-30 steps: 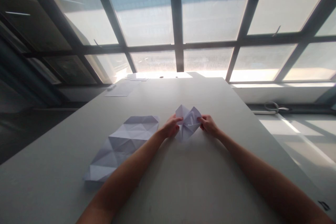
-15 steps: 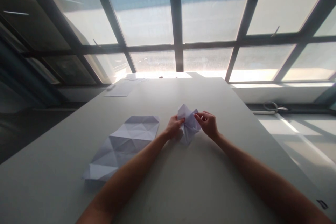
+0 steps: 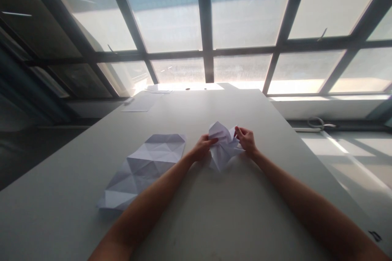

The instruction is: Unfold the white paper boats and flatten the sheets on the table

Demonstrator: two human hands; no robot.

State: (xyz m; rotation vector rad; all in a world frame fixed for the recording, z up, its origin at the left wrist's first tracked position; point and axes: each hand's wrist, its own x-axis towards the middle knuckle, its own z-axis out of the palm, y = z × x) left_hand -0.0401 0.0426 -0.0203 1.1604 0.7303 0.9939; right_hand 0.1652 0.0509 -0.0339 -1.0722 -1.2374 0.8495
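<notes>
A folded white paper piece (image 3: 223, 151) with several pointed flaps is held between my hands, just over the white table. On its left side my left hand (image 3: 203, 147) grips it, thumb lying over the front and the other fingers mostly hidden behind. At the upper right, my right hand (image 3: 246, 138) pinches one flap between thumb and fingertips. To the left, partly behind my left forearm, lies a creased sheet of paper (image 3: 150, 165) with a grid of fold lines, standing slightly off the table in places.
The white table (image 3: 232, 216) stretches forward to large framed windows (image 3: 174, 24). Flat sheets of paper (image 3: 139, 104) lie near its far left corner. A coiled pale cable (image 3: 318, 123) sits beyond the right edge. Sunlight falls across the floor at right.
My right hand has moved slightly to the right, drawing a flap outward. The folded paper has spread wider and opened more. My left hand keeps its grip in nearly the same place.
</notes>
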